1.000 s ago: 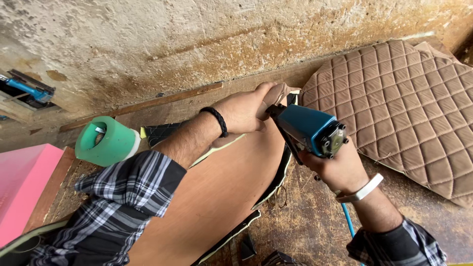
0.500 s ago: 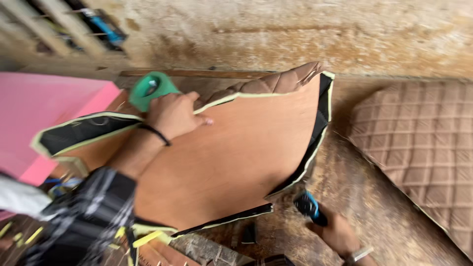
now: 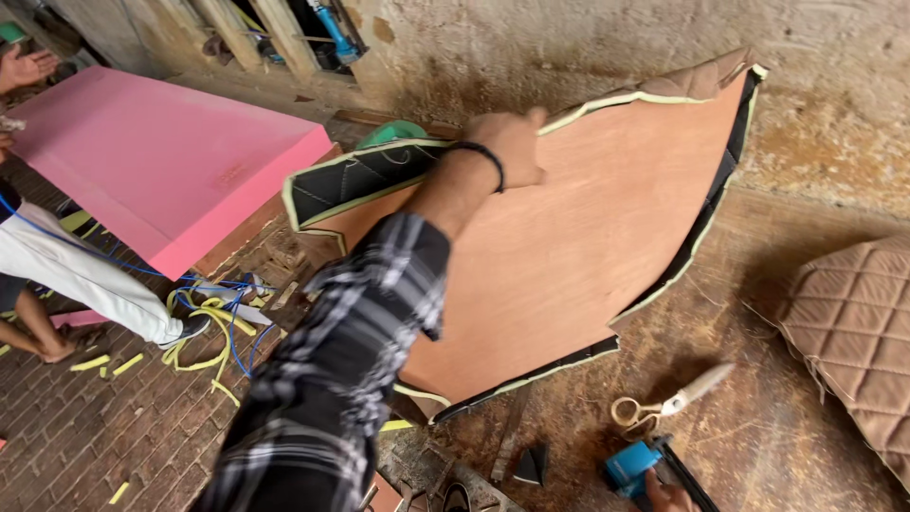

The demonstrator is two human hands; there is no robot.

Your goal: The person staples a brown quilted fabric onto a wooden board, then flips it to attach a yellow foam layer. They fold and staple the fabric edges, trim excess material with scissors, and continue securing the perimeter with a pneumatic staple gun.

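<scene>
My left hand grips the upper edge of a large curved plywood panel, which stands tilted on the workbench. Brown quilted fabric, black lining and pale yellow piping are folded over the panel's rim. The hand's wrist wears a black band, and its plaid sleeve crosses the middle of the view. Only a sliver of my right hand shows at the bottom edge, closed on a blue staple gun that rests low on the bench.
Scissors lie on the bench beside the staple gun. A brown quilted cushion sits at right. A pink foam slab and a green tape roll are at left. Another person's leg stands near tangled cords.
My right hand has dropped with the staple gun from the panel's edge down to the bench. My left hand stays on the panel, which now stands more upright against the wall.
</scene>
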